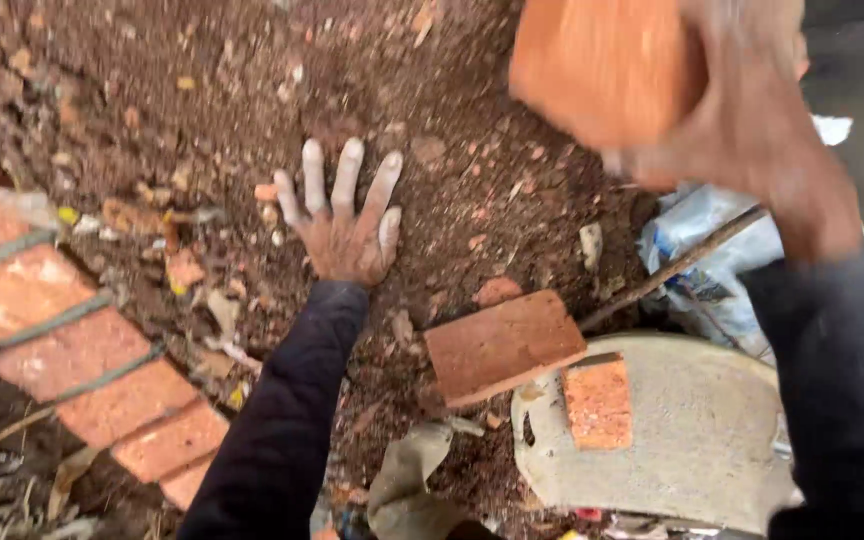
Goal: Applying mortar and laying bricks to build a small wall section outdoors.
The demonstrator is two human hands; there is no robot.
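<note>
Right, my right hand [752,130] grips a brick [602,65] raised over the soil [202,90]; left hand [344,225] lies flat, fingers spread, on dirt. Another brick [502,345] rests beside a pan [692,440].

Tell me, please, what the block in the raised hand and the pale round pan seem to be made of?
The block in the right hand looks like fired clay brick: orange-red, matte, rough, blurred here. The pan seems to be metal or plastic crusted with dried grey mortar; the coating hides its surface, so I cannot tell which.
</note>
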